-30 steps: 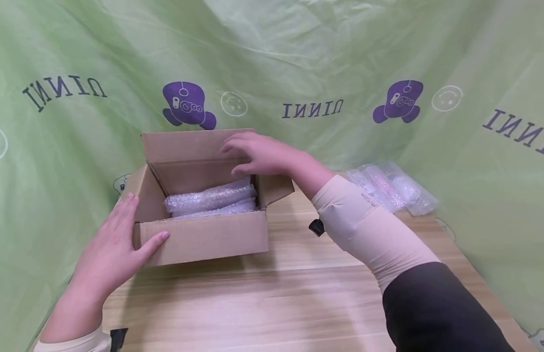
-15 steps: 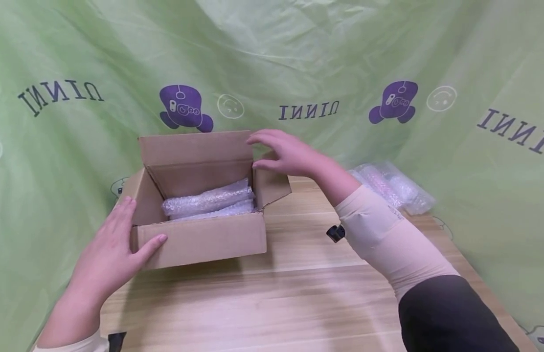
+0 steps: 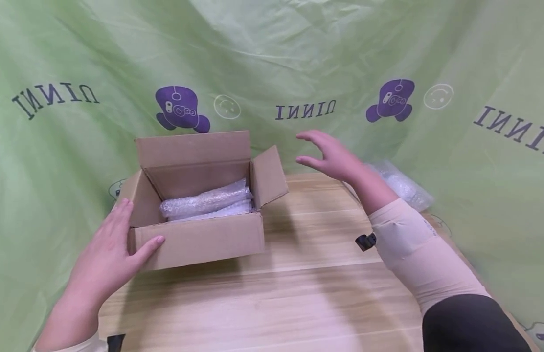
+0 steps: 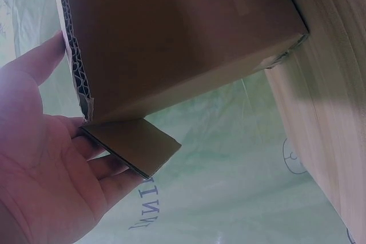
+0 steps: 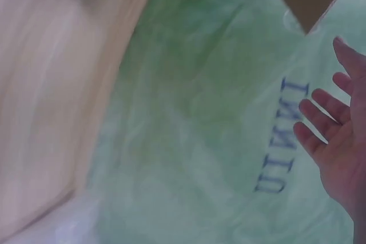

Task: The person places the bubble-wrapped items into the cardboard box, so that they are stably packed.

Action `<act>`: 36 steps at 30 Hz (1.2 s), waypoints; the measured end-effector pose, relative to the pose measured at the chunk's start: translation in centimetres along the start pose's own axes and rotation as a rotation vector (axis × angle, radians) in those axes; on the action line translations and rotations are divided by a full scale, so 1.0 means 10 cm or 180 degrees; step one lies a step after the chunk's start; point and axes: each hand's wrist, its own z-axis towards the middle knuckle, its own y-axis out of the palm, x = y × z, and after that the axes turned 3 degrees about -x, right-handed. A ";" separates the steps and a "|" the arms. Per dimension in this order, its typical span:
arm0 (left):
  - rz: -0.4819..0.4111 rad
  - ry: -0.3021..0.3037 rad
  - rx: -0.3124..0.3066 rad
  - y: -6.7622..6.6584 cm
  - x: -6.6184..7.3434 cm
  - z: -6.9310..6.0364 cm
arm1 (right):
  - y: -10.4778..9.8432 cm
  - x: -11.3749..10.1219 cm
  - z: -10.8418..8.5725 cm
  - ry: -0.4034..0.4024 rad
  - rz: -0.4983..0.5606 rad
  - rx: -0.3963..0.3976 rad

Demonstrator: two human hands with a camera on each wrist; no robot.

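An open cardboard box [image 3: 201, 239] stands at the left of the table with its flaps spread. Inside lie two rolls wrapped in bubble wrap, the rear roll [image 3: 206, 199] higher than the front one [image 3: 230, 209]. My left hand [image 3: 106, 244] rests on the box's near left corner, thumb on the front, straight fingers along the left side. In the left wrist view those fingers lie behind a small flap [image 4: 134, 144]. My right hand [image 3: 335, 156] hovers right of the box, holding nothing, fingers apart. Behind its forearm more bubble-wrapped packages [image 3: 406, 188] are partly hidden.
The wooden table [image 3: 272, 303] runs up to a green printed curtain [image 3: 263, 58] behind and at both sides. The box's right flap [image 3: 270, 176] sticks out toward my right hand. A black camera piece [image 3: 366, 242] sits at my right wrist.
My right hand has moved right, from above the box's back flap past its right flap, toward the bubble-wrapped packages. My left hand has stayed on the box corner.
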 end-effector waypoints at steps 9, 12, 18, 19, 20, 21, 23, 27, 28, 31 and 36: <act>0.0027 -0.0009 -0.0039 0.01 -0.01 0.01 | 0.08 0.54 -0.38 0.0615 0.0018 0.0154; 0.0033 -0.0032 -0.0040 0.00 0.00 0.00 | 0.12 0.71 -0.49 0.0811 0.0043 0.0184; 0.0042 -0.0050 -0.0049 -0.01 0.02 0.01 | 0.24 1.06 -0.71 0.1115 0.0056 0.0179; 0.0041 -0.0050 -0.0051 -0.01 0.02 0.01 | 0.26 1.12 -0.74 0.1159 0.0039 0.0178; 0.0043 -0.0049 -0.0052 -0.01 0.02 0.01 | 0.29 1.17 -0.77 0.1198 0.0001 0.0163; 0.0043 -0.0050 -0.0054 -0.01 0.02 0.01 | 0.32 1.23 -0.81 0.1235 -0.0056 0.0147; 0.0038 -0.0050 -0.0054 -0.01 0.02 0.01 | 0.38 1.32 -0.86 0.1309 -0.0165 0.0098; 0.0030 -0.0037 -0.0032 -0.01 0.01 0.01 | 0.49 1.48 -0.97 0.1485 -0.0340 -0.0040; 0.0027 -0.0029 -0.0023 -0.01 0.01 0.01 | 0.52 1.51 -0.99 0.1531 -0.0359 -0.0074; 0.0025 -0.0020 -0.0009 0.00 0.01 0.01 | 0.59 1.60 -1.05 0.1637 -0.0409 -0.0162; 0.0031 -0.0031 -0.0021 -0.01 0.02 0.01 | 0.70 1.70 -1.12 0.1713 -0.0451 -0.0245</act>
